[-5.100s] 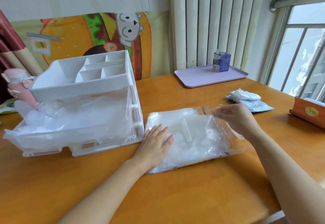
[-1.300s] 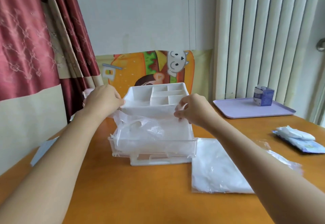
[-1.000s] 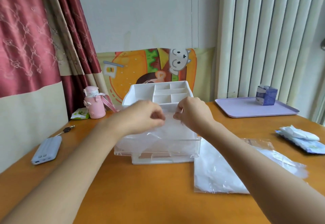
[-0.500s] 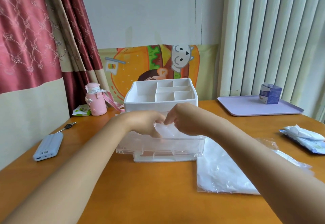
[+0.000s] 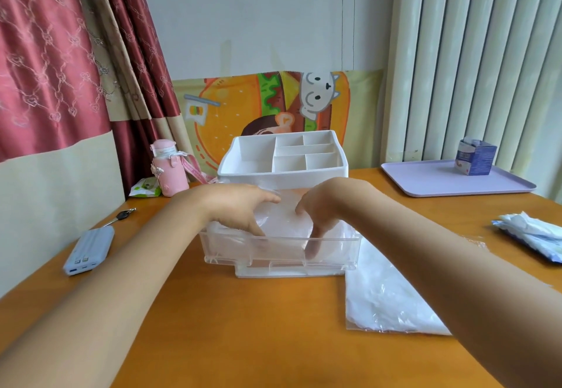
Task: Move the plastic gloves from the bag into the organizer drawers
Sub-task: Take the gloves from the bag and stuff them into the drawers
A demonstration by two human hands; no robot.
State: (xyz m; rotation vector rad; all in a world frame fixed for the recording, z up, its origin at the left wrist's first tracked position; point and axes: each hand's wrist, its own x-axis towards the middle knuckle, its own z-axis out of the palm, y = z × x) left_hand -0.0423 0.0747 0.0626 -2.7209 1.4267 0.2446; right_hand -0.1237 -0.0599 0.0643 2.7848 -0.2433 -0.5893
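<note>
A white organizer (image 5: pixel 282 159) with open top compartments stands mid-table. Its clear upper drawer (image 5: pixel 279 249) is pulled out toward me and holds a crumpled heap of thin plastic gloves (image 5: pixel 284 220). Both hands are over that drawer. My left hand (image 5: pixel 240 205) reaches down into it from the left, fingers on the gloves. My right hand (image 5: pixel 322 205) pushes down from the right, one finger showing behind the clear front wall. The plastic bag (image 5: pixel 383 296) lies flat to the right of the organizer with white gloves inside, partly under my right forearm.
At left lie a blue power bank (image 5: pixel 89 249) and a key (image 5: pixel 121 215), with a pink bottle (image 5: pixel 168 168) and a green packet (image 5: pixel 146 188) behind them. At the back right stands a lilac tray (image 5: pixel 450 180) with a blue carton (image 5: pixel 476 158). A wipes pack (image 5: pixel 535 235) lies far right.
Both hands came down from the organizer's top edge into the open drawer, pushing the gloves lower inside it. The heap now sits below the drawer's rim.
</note>
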